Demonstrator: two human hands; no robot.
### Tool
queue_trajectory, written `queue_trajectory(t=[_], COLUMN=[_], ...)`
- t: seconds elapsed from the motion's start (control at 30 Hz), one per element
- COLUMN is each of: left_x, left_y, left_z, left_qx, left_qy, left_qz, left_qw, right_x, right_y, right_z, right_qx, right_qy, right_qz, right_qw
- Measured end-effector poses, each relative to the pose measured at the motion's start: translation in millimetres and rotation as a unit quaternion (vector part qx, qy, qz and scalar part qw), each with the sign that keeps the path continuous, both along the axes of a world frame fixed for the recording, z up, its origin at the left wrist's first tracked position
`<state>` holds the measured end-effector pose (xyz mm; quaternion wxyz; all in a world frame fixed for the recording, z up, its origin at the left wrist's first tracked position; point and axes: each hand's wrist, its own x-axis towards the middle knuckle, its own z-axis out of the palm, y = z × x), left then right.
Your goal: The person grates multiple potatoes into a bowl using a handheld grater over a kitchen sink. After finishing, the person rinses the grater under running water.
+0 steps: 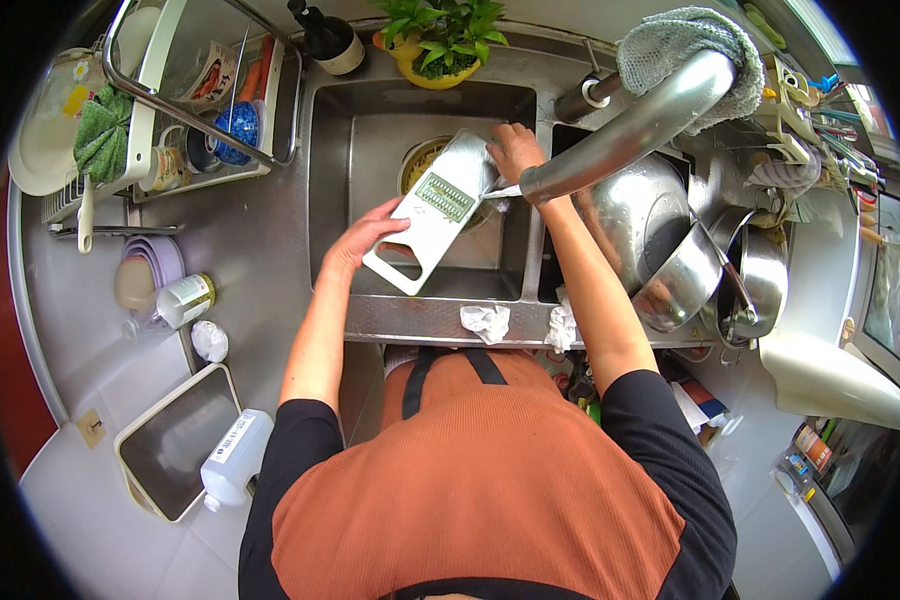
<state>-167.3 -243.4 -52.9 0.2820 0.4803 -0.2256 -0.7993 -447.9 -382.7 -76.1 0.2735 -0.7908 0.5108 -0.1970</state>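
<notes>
My left hand grips the side of a white grater near its handle hole, holding it slanted over the stainless steel sink basin. Metal grating teeth lie across its middle. My right hand is at the grater's far right edge, its fingers bent; whether they grip the edge is unclear. Water runs from the curved metal faucet beside my right wrist. Partly hidden under the grater is a round container or strainer with pale yellowish shreds.
Metal bowls and pots crowd the right side. Crumpled white tissues lie on the sink's front ledge. A potted plant and a dark bottle stand behind the basin. A dish rack and a jar are at left.
</notes>
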Motion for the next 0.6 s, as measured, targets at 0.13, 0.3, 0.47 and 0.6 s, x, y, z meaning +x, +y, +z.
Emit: queue_trajectory(t=[0.13, 0.3, 0.47, 0.6], left_x=[12, 10, -13, -61], left_y=[-20, -56, -82, -62], left_z=[8, 4, -36, -75], left_qx=[-0.016, -0.057, -0.162, -0.290], left_qy=[0.019, -0.032, -0.109, -0.285], left_qz=[-0.032, -0.148, -0.137, 0.055], left_qw=[0.999, 0.987, 0.971, 0.912], right_x=[-12, -34, -41, -26], right_y=[-1, 16, 65, 107], right_z=[34, 70, 89, 102], right_qx=[0.117, 0.340, 0.148, 0.098], right_qy=[-0.085, -0.209, -0.145, -0.123], right_qz=[-0.042, -0.152, -0.279, -0.364], right_qw=[0.989, 0.904, 0.938, 0.918])
